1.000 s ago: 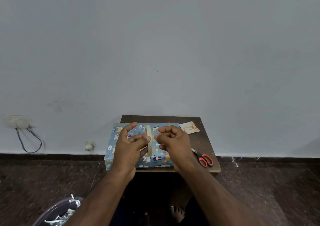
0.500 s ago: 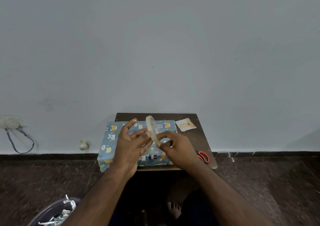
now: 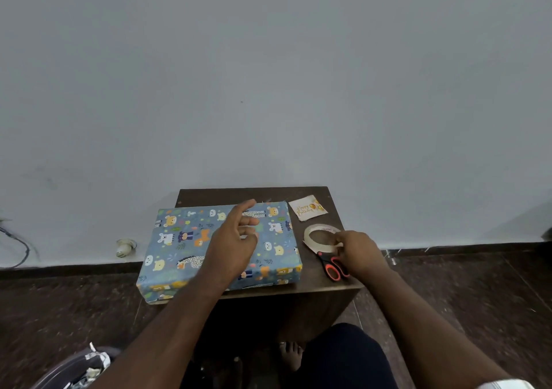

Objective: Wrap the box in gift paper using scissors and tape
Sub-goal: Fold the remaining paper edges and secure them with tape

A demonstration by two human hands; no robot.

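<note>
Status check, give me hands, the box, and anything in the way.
Left hand over wrapped box, pinching something small, likely tape. Right hand grips tape roll on table. Scissors beside roll. Nothing blocking.

Glossy printed gift paper (image 3: 191, 239) is covering the box, lying on a dark matt wooden surface (image 3: 316, 281) beside orange plastic-handled scissors (image 3: 333, 264).

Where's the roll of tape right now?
In the head view the tape roll lies on the small table's right side, between the birthday tag and the scissors, right of the wrapped box, with the right hand touching it.
</note>
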